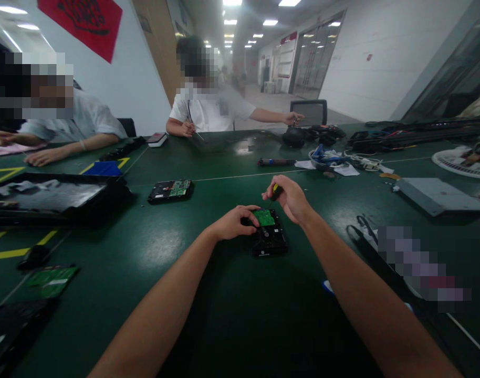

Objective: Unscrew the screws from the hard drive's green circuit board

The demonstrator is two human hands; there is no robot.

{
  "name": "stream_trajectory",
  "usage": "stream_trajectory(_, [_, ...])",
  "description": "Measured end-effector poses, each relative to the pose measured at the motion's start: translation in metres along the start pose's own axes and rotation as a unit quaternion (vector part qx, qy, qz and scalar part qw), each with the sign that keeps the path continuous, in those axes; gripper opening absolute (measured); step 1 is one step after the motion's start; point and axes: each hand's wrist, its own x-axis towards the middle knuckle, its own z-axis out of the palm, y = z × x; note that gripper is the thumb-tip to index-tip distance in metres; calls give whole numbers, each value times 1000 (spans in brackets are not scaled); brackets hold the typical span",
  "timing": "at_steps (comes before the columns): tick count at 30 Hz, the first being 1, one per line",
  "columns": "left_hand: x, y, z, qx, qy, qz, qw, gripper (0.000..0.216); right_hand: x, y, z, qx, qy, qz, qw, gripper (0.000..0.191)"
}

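Hard drive (269, 242) lies flat on the green table (208, 331) in front of us, its green circuit board (264, 217) facing up. Our left hand (236, 223) is part-open, thumb and forefinger spread against the drive's left side. Our right hand (290, 197) curls closed around a yellow-and-black tool handle (277, 189) near the drive's far edge; we cannot make out its tip. Another hard drive (171, 191) lies well apart, to our left.

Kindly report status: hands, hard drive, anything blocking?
Left fingers on black drive; right fingers hold yellow-black tool near drive's far end. Drive flat, green board up. Second drive apart, not blocking.
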Motion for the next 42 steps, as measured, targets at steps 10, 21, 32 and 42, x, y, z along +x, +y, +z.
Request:
stream_trajectory(10, [0, -3, 1, 8, 5, 7, 1000, 21, 1, 1, -3, -55, 28, -13, 998, 33])
stream_trajectory(21, [0, -3, 1, 5, 1, 1, 1000, 22, -3, 0, 3, 0, -18, 19, 1000, 30])
stream_trajectory(32, [-1, 0, 0, 1, 4, 8, 1000, 21, -3, -1, 2, -29, -17, 24, 999, 40])
stream_trajectory(42, [0, -1, 1, -2, 3, -2, 1000, 22, 1, 5, -1, 13, 8, 6, 1000, 45])
